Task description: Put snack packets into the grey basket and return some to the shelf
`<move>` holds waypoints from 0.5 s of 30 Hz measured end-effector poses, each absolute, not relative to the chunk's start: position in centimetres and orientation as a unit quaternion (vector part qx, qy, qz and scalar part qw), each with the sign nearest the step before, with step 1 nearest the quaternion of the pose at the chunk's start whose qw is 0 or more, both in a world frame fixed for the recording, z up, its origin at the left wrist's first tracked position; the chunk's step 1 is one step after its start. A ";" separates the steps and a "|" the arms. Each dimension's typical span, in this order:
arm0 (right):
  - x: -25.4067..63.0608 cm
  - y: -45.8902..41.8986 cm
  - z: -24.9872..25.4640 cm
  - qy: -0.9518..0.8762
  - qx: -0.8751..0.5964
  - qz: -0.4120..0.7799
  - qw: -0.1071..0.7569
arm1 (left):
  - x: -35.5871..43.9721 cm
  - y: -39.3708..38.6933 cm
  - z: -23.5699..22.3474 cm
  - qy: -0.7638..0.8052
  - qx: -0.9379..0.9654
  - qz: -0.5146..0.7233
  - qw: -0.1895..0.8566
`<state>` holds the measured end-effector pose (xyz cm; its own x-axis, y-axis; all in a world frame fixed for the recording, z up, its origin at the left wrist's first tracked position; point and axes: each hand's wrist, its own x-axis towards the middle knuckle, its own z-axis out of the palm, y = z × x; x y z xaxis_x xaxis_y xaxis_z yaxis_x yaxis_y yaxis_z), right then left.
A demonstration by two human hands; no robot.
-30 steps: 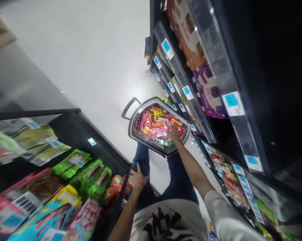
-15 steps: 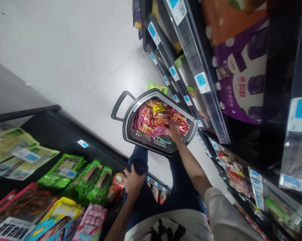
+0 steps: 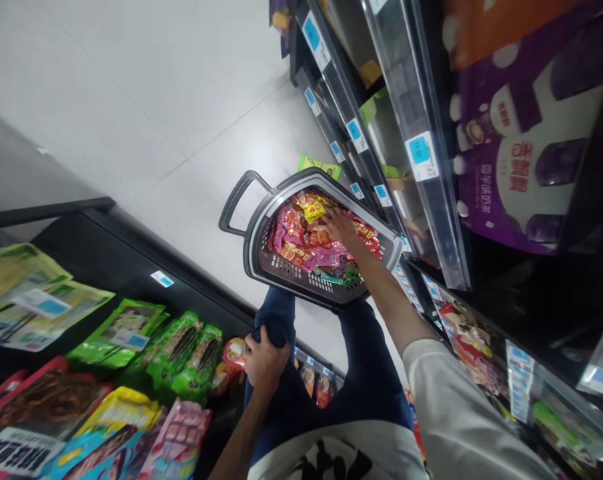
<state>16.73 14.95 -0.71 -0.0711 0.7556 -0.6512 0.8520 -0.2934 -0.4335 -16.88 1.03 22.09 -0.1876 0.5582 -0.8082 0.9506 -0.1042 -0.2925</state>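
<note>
A dark grey shopping basket [image 3: 291, 293] with a light grey rim stands on the floor before my knees, its loop handle out to the left. Inside lie several red, pink and green snack packets [image 3: 331, 257] and a yellow packet [image 3: 314, 205]. My right hand [image 3: 340, 225] reaches into the basket, fingers stretched over the packets beside the yellow one; no packet is lifted. On my left knee rests my left hand [image 3: 267, 360], its fingers spread over the dark trouser leg and holding no item. Just behind the basket is a green packet [image 3: 319, 167].
Shelves [image 3: 421, 167] with price tags rise close on the right, holding a purple package [image 3: 516, 153]. A low black shelf [image 3: 126, 260] runs along the left with green bags [image 3: 176, 353] and other snacks. Pale floor [image 3: 171, 100] extends ahead.
My right hand has moved further into the basket, toward the yellow packet, uncovering green packets nearer me. My left hand stays on the knee. The view has shifted slightly.
</note>
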 end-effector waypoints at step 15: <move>15.3 9.6 5.5 0.373 0.806 -0.456 -0.056 | -16.3 0.9 22.0 0.646 0.593 -0.429 0.217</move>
<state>15.27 9.62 5.49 0.3059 0.6522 -0.6936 0.5508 -0.7155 -0.4298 -16.28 0.88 22.01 -0.2016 0.5799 -0.7894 0.9524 -0.0720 -0.2961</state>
